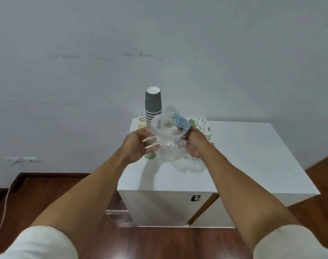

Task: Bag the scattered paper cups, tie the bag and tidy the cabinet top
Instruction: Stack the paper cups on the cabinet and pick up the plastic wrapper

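- The clear plastic bag point(166, 135) is held up in the air between both hands, above the near-left part of the white cabinet's tabletop point(243, 156), with its mouth spread into a rough ring that faces up and toward the person
- The left hand point(136, 146) pinches the left side of the bag's rim, thumb over the edge and fingers point(152, 144) curled around the film below it
- The right hand point(195, 144) grips the right side of the rim in the same way, where a bluish strip point(181, 122) of the bag, perhaps a seal or label, bunches up just above the knuckles
- The stack of grey ribbed paper cups point(153, 107) stands nested, bases up, on the far-left corner of the tabletop, directly behind the bag's mouth and a little left of its centre
- The long axis of the stack is vertical, while the bag's opening lies more or less level, so the likely next move is either to tip the stack toward the mouth or to draw the mouth over the stack from above
- The left hand is the nearer one to the cups, so it looks better placed to let go and reach for them while the right keeps the bag open
- A printed mat point(204, 126) with small kitchen drawings lies under the stack and beneath the bag
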The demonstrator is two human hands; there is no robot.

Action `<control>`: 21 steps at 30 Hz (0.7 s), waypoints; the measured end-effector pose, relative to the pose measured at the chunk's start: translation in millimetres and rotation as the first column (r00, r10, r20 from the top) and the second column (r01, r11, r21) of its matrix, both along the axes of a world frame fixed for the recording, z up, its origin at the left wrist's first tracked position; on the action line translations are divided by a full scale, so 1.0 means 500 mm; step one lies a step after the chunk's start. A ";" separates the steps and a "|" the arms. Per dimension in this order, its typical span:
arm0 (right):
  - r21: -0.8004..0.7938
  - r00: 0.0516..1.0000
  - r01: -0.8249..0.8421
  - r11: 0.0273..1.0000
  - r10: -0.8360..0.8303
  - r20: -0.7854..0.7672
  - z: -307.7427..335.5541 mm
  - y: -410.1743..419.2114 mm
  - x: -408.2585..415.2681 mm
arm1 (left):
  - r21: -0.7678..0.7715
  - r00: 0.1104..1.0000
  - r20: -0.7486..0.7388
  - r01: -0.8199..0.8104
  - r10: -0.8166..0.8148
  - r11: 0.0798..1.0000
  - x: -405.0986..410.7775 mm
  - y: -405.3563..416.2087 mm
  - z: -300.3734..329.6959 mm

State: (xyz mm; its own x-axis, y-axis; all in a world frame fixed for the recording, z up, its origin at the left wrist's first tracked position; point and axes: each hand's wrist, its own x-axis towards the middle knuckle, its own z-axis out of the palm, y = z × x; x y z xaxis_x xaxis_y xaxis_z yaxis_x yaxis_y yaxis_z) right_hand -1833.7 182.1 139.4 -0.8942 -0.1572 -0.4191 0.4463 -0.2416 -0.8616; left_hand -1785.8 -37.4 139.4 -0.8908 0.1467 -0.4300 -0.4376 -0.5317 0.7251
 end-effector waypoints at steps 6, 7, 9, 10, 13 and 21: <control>0.053 0.996 -0.083 0.995 0.084 -0.018 -0.048 -0.088 0.049 | -0.025 0.913 0.211 0.363 -0.350 0.932 0.055 -0.074 -0.037; 0.076 0.994 -0.094 0.993 0.097 -0.045 -0.049 -0.101 0.056 | -0.050 0.908 0.214 0.380 -0.361 0.924 0.065 -0.084 -0.041; 0.105 0.992 -0.090 0.990 0.098 -0.076 -0.055 -0.124 0.065 | -0.090 0.931 0.191 0.332 -0.311 0.939 0.083 -0.107 -0.047; 0.120 0.992 -0.078 0.990 0.089 -0.085 -0.057 -0.133 0.067 | -0.103 0.949 0.173 0.284 -0.264 0.953 0.094 -0.116 -0.050; 0.137 0.989 -0.076 0.988 0.092 -0.112 -0.060 -0.163 0.072 | -0.189 0.990 0.111 0.109 -0.089 0.976 0.120 -0.145 -0.063; 0.056 0.848 -0.525 0.849 0.517 0.117 -0.058 -0.292 0.134 | -0.252 0.979 0.012 -0.192 0.201 0.948 0.192 -0.258 -0.112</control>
State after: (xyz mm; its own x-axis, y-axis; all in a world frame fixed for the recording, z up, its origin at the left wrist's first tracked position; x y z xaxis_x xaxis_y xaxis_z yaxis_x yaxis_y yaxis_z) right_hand -1766.9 36.0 110.4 -0.6463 -0.5500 -0.5289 0.5658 0.1196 -0.8158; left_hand -1689.7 -166.4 83.3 -0.8741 -0.1454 -0.4634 -0.3714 -0.4147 0.8307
